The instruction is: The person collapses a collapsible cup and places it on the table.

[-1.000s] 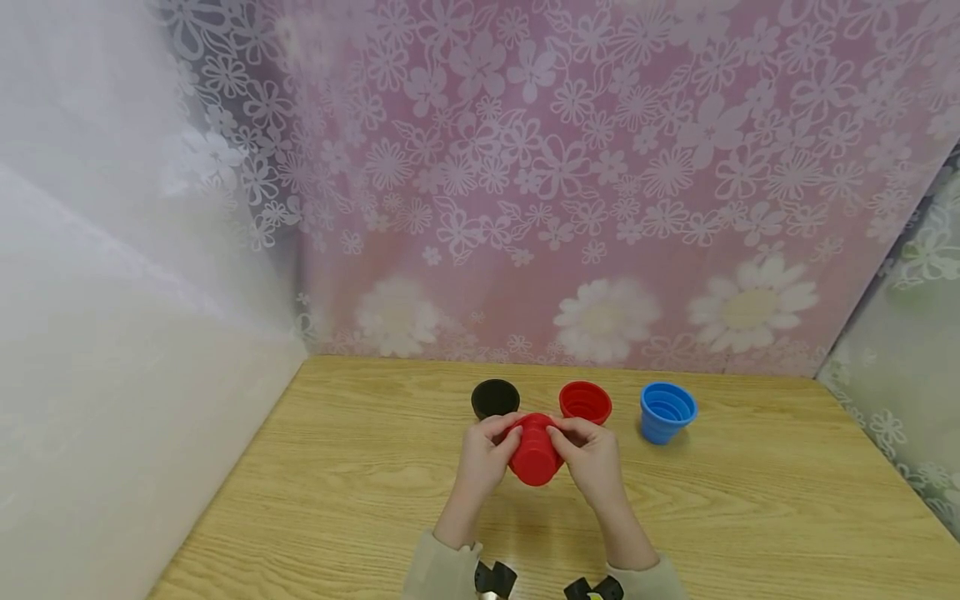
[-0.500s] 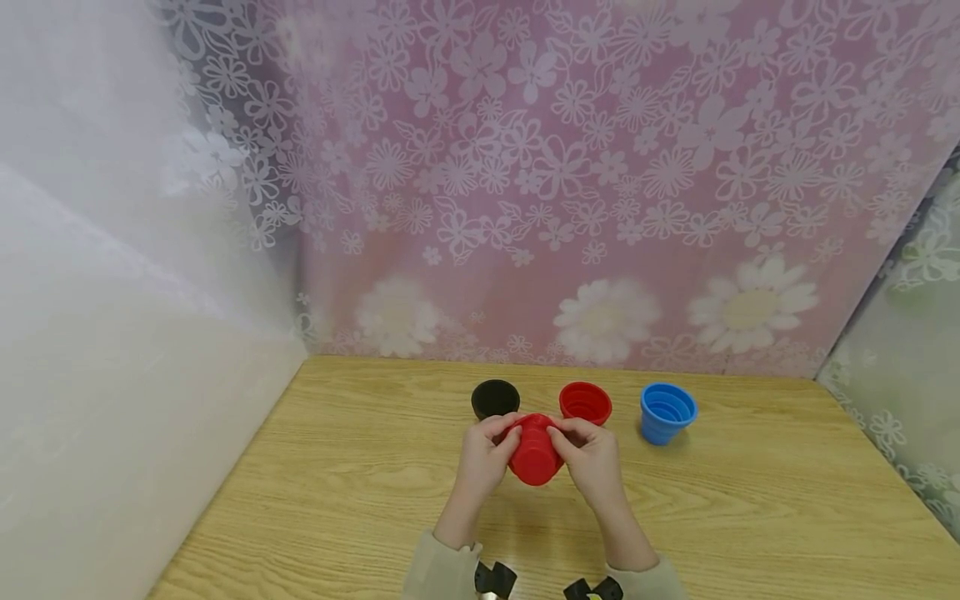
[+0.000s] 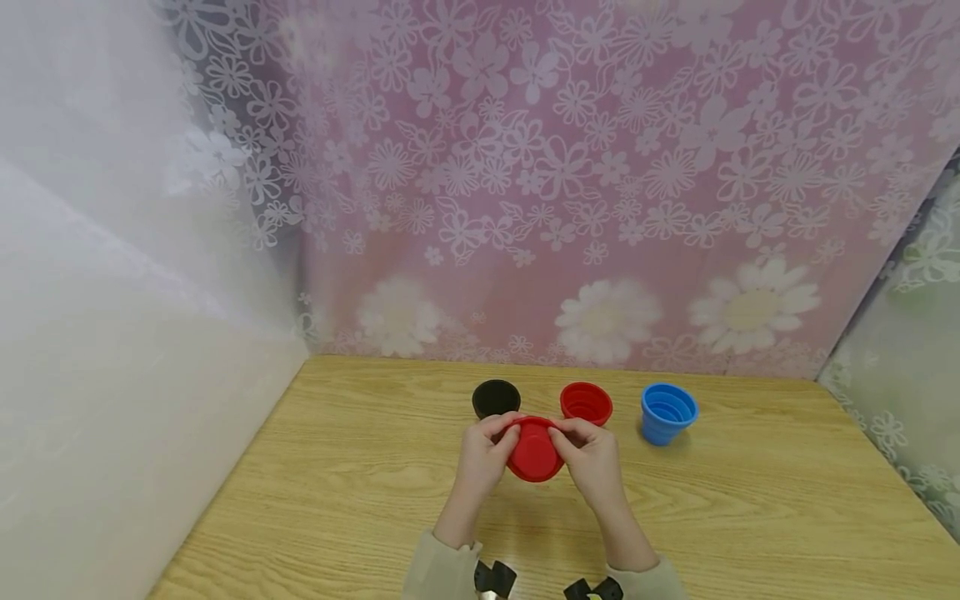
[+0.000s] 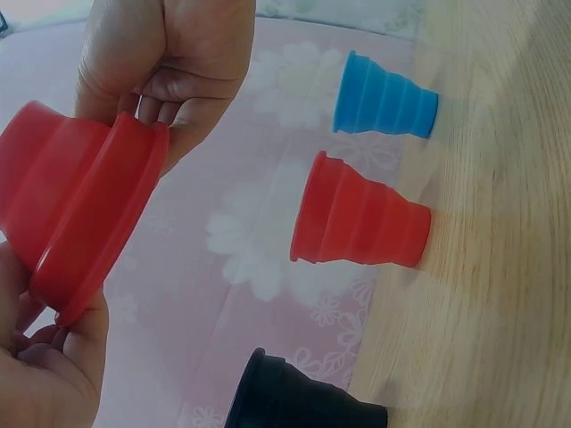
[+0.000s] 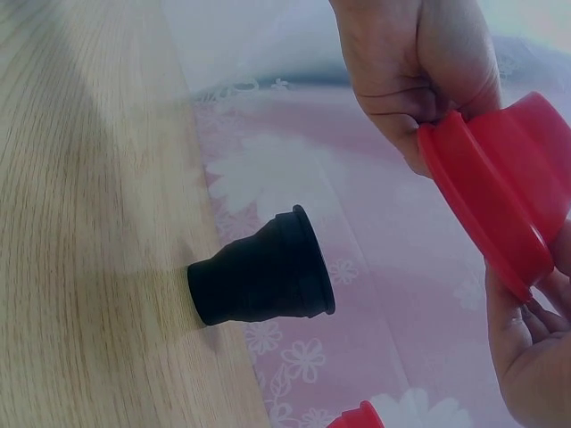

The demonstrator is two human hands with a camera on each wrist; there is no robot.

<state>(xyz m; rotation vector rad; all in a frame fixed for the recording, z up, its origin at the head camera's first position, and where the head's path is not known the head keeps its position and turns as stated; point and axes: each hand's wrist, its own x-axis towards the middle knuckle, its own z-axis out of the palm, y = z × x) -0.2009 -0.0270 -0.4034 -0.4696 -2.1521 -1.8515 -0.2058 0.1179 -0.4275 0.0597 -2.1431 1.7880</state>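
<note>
Left hand (image 3: 482, 457) at nine o'clock and right hand (image 3: 595, 460) at three have their fingers and thumbs closed in a pinch on the rim of a squat, ridged, rubbery-looking red cup (image 3: 535, 454), held above the pale wood-grain counter (image 3: 337, 500), base toward the person. From that cup in the head view, a tapered black rubbery-looking cup (image 3: 496, 398) stands upright at eleven o'clock, a tapered red ridged cup (image 3: 586, 402) near two, and a tapered blue ridged cup (image 3: 667, 414) farther off between two and three.
</note>
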